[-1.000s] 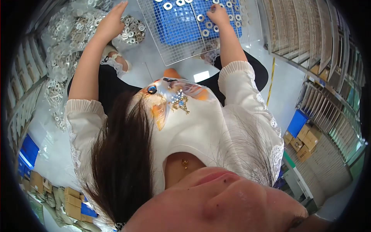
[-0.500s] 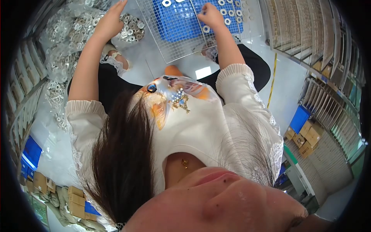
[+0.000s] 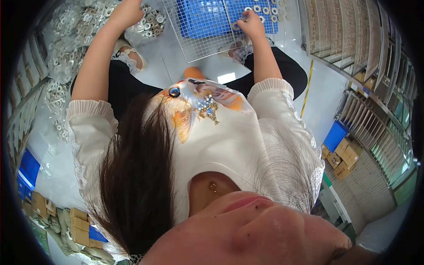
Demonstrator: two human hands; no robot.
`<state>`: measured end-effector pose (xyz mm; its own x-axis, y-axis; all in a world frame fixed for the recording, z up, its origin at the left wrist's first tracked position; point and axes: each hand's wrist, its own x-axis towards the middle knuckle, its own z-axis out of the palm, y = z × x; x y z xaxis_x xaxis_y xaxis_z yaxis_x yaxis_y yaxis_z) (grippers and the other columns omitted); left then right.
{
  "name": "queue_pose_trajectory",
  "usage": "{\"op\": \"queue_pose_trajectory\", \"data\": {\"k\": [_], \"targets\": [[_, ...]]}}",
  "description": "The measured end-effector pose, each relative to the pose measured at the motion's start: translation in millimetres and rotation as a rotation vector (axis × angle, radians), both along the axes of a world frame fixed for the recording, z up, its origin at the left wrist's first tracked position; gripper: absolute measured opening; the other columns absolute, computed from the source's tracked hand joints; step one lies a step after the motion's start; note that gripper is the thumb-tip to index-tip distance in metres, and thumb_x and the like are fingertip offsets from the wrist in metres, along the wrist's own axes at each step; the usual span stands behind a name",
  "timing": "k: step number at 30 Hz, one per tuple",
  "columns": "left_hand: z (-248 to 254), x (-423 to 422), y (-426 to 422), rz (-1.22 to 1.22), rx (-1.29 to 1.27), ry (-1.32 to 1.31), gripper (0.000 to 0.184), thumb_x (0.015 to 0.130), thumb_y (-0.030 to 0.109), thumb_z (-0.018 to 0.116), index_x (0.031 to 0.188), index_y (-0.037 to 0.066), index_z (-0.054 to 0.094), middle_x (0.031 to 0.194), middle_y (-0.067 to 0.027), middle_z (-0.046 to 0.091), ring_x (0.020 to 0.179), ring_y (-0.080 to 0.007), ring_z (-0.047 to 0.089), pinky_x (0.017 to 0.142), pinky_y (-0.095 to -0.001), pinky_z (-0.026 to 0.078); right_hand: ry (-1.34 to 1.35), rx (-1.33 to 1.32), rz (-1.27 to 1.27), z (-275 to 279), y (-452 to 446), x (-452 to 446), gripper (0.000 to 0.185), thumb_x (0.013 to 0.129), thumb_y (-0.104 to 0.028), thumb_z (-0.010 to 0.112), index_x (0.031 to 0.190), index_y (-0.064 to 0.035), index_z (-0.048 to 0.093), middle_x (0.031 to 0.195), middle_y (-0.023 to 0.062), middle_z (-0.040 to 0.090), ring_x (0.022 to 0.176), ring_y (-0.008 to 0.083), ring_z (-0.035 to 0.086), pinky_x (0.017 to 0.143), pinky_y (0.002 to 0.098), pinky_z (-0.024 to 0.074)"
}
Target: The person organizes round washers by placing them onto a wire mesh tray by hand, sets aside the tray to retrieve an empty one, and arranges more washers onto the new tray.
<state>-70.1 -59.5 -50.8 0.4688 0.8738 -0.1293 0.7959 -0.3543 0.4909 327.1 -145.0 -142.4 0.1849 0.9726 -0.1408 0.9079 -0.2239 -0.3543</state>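
Note:
My right hand (image 3: 252,25) is over the wire mesh rack (image 3: 187,44), its thumb and index finger pinched on a small white ring (image 3: 244,19), partly hidden by the fingers. Several flat white rings (image 3: 266,10) lie in rows on the rack's right side. A blue sheet or tray (image 3: 198,22) shows through the mesh. At the top left, my left hand (image 3: 126,14) is near a clear plastic bag of rings (image 3: 150,26). Its fingers are mostly cut off by the frame's upper edge, so what they hold is hidden.
More plastic bags of rings (image 3: 66,57) cover the floor at left. Tall stacked racks (image 3: 340,31) stand at right, beside a yellow floor line (image 3: 306,92). Cardboard boxes (image 3: 346,154) and a blue bin (image 3: 335,136) are farther right. Other boxes (image 3: 79,227) sit at lower left.
My right hand has shifted right and slightly down over the rack. The left hand has moved up, its fingers leaving the frame. The whole view has shifted slightly.

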Motion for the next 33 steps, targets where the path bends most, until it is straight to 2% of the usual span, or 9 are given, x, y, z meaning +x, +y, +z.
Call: {"op": "queue_pose_trajectory", "data": {"k": [10,13,16,20,23,25,27,29,33], "targets": [[-12,-1,5,0.011,-0.03,0.023,0.065,0.069,0.0,0.052,0.132,0.001,0.037,0.132,-0.0248,0.041,0.121,-0.0351,0.041,0.101,-0.0358,0.035,-0.058,-0.09,0.006,2,-25,-28,0.042,0.065,-0.029,0.067,0.102,-0.0125,0.052,0.103,0.0162,0.053,0.087,0.035,0.06,0.074,0.044,0.0491],[-11,-6,0,0.029,0.011,0.016,0.062,0.071,0.0,0.05,0.132,0.001,0.037,0.131,-0.0242,0.042,0.12,-0.0349,0.043,0.1,-0.0363,0.036,-0.073,0.046,0.063,3,-19,-40,0.041,0.066,-0.024,0.068,0.101,-0.0096,0.052,0.094,0.0141,0.056,0.075,0.0283,0.062,0.065,0.0394,0.051],[-6,-4,1,0.021,-0.014,0.039,0.06,0.072,0.001,0.048,0.131,0.001,0.039,0.129,-0.0241,0.043,0.118,-0.0355,0.044,0.098,-0.0369,0.038,0.938,-0.195,-0.133,18,-1,-80,0.035,0.072,-0.015,0.068,0.101,-0.0042,0.05,0.08,0.0076,0.059,0.06,0.011,0.058,0.051,0.0235,0.048],[-25,-10,7,-0.022,0.072,0.059,0.06,0.071,0.001,0.05,0.13,0.001,0.04,0.129,-0.024,0.044,0.117,-0.0351,0.046,0.097,-0.0374,0.039,1.059,-0.357,-0.031,64,15,-177,0.037,0.078,-0.022,0.066,0.11,-0.0103,0.052,0.083,0.0088,0.061,0.072,0.0183,0.063,0.059,0.0274,0.0494],[-4,-4,4,0.023,-0.041,0.034,0.061,0.071,0.001,0.051,0.131,0.001,0.039,0.129,-0.024,0.044,0.116,-0.0356,0.046,0.096,-0.0374,0.039,1.198,-0.374,0.014,44,28,-214,0.047,0.076,-0.028,0.067,0.111,-0.0035,0.048,0.099,0.0142,0.061,0.075,0.0204,0.065,0.06,0.03,0.0513],[-13,-6,3,0.017,0.031,-0.002,0.061,0.071,0.003,0.053,0.13,0.002,0.04,0.126,-0.0238,0.046,0.114,-0.0362,0.047,0.094,-0.0383,0.041,0.466,0.293,0.432,47,34,-213,0.051,0.078,-0.035,0.062,0.116,-0.0037,0.047,0.105,0.0142,0.061,0.086,0.0271,0.063,0.072,0.0363,0.0503],[-28,-14,7,0.007,0.097,-0.047,0.06,0.07,0.005,0.055,0.129,0.002,0.042,0.124,-0.0236,0.047,0.111,-0.0368,0.049,0.092,-0.0393,0.042,0.4,0.176,0.375,54,37,-182,0.05,0.078,-0.035,0.062,0.117,-0.0063,0.049,0.109,0.0143,0.06,0.089,0.0284,0.062,0.075,0.0369,0.0495],[-41,-20,17,-0.084,0.085,-0.003,0.074,0.068,-0.002,0.05,0.137,0.018,0.032,0.141,-0.0136,0.034,0.124,-0.0314,0.039,0.099,-0.0355,0.038,0.307,-0.071,0.298,63,38,-137,0.048,0.077,-0.036,0.061,0.118,-0.0115,0.052,0.116,0.0144,0.056,0.095,0.0311,0.06,0.081,0.0381,0.0477],[-27,-12,10,-0.101,0.046,0.015,0.074,0.068,-0.001,0.051,0.137,0.016,0.033,0.141,-0.0133,0.033,0.124,-0.032,0.038,0.098,-0.0363,0.038,-0.173,-0.061,-0.138,28,7,-35,0.041,0.072,-0.03,0.066,0.108,-0.0127,0.057,0.105,0.0142,0.059,0.093,0.0304,0.06,0.079,0.04,0.0484]]}}
